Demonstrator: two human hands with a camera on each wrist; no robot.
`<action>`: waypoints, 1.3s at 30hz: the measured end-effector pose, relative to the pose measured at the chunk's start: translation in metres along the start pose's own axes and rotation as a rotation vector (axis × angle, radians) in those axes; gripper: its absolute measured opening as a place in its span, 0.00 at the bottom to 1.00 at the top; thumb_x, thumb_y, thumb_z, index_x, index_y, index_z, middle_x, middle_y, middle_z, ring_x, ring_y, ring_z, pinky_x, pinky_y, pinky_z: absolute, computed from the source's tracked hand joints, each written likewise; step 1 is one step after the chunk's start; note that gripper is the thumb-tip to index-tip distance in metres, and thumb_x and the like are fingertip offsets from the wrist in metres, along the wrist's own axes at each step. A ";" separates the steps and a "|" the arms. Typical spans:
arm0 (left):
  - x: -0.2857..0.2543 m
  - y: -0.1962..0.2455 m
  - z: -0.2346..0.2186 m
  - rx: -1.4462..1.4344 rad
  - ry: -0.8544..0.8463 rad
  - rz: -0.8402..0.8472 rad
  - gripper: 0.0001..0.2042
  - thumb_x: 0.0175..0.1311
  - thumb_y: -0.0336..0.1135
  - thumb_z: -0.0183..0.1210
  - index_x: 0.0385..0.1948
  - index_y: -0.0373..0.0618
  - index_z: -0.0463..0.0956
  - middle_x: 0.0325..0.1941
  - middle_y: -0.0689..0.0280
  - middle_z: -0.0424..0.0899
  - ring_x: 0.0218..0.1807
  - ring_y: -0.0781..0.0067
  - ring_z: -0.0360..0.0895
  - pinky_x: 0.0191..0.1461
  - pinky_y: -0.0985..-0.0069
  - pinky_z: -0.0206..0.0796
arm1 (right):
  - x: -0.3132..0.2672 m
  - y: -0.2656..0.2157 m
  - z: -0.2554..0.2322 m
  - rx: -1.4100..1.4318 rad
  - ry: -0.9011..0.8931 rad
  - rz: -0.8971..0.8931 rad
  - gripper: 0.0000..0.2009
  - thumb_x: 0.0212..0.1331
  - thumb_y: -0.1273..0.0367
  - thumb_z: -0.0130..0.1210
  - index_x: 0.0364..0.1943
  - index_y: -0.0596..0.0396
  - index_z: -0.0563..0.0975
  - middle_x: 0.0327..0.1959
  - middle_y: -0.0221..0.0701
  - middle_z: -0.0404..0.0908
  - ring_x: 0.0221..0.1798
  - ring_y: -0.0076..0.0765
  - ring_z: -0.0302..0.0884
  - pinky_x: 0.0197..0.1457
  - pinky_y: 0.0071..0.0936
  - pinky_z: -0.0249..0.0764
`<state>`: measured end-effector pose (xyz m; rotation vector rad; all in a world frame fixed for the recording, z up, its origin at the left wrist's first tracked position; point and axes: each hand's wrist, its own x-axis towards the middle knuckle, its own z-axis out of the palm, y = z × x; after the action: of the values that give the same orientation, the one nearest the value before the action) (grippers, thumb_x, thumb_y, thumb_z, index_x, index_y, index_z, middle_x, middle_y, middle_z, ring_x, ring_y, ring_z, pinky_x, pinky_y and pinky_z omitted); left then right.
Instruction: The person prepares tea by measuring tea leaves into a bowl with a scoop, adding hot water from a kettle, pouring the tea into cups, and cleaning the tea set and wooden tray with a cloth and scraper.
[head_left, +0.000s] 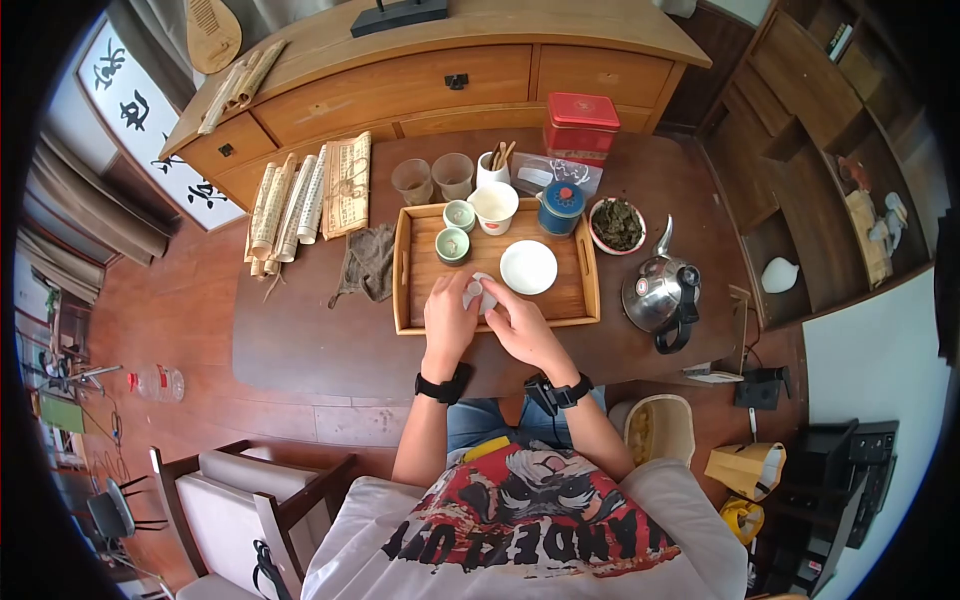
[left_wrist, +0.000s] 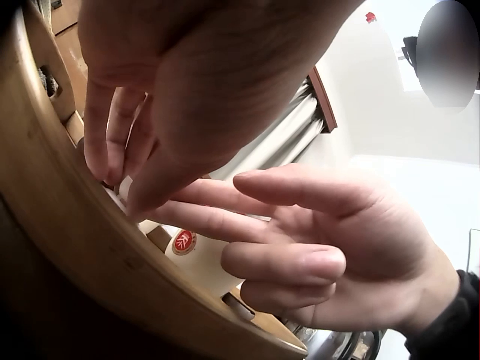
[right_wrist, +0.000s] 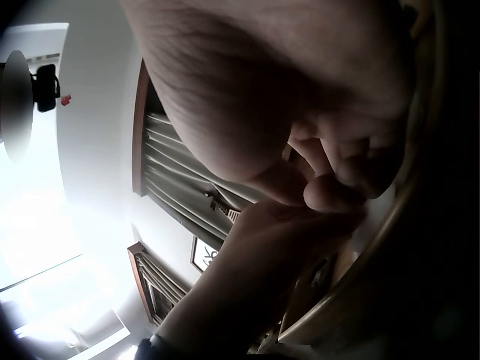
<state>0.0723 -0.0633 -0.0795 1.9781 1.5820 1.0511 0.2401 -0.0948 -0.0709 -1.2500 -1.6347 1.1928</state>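
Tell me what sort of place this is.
Probably a traditional tea room: a wooden tea tray with small cups, a dish of loose tea leaves, a kettle, and bamboo scrolls on the dark table.

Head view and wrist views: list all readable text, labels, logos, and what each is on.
Shirt: large white letters, seen upside down, not surely readable.
Wall hanging: big black brush characters, not readable to me.
Bamboo scrolls: columns of writing, too small.
Red tin: print too small.
White cup: round red emblem with a white mark, too blurred.
Blue canister: red spot, unreadable.

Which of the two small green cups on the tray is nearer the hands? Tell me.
The front green cup, nearer the left hand; the other green cup sits behind it.
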 end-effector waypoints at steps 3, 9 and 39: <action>-0.003 -0.002 0.002 -0.007 -0.016 -0.026 0.21 0.59 0.22 0.71 0.56 0.42 0.85 0.47 0.52 0.90 0.52 0.43 0.86 0.54 0.52 0.79 | -0.003 0.000 -0.001 -0.001 0.000 -0.011 0.27 0.77 0.72 0.56 0.78 0.61 0.71 0.71 0.53 0.83 0.60 0.58 0.89 0.64 0.44 0.81; -0.006 -0.002 0.001 0.007 -0.018 -0.013 0.21 0.58 0.22 0.71 0.55 0.41 0.84 0.49 0.52 0.89 0.53 0.41 0.85 0.55 0.51 0.79 | -0.004 0.015 0.006 0.015 0.068 -0.102 0.27 0.77 0.71 0.57 0.78 0.60 0.72 0.64 0.51 0.88 0.40 0.49 0.88 0.53 0.42 0.81; 0.021 0.025 -0.021 -0.412 0.053 -0.007 0.14 0.70 0.28 0.70 0.54 0.33 0.85 0.53 0.50 0.89 0.48 0.50 0.91 0.55 0.62 0.84 | 0.204 -0.026 -0.099 -0.485 0.433 -0.260 0.12 0.60 0.71 0.75 0.47 0.53 0.89 0.41 0.39 0.93 0.38 0.41 0.94 0.45 0.39 0.87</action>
<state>0.0743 -0.0534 -0.0422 1.6761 1.2697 1.3139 0.2743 0.1232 -0.0131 -1.4085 -1.7294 0.3369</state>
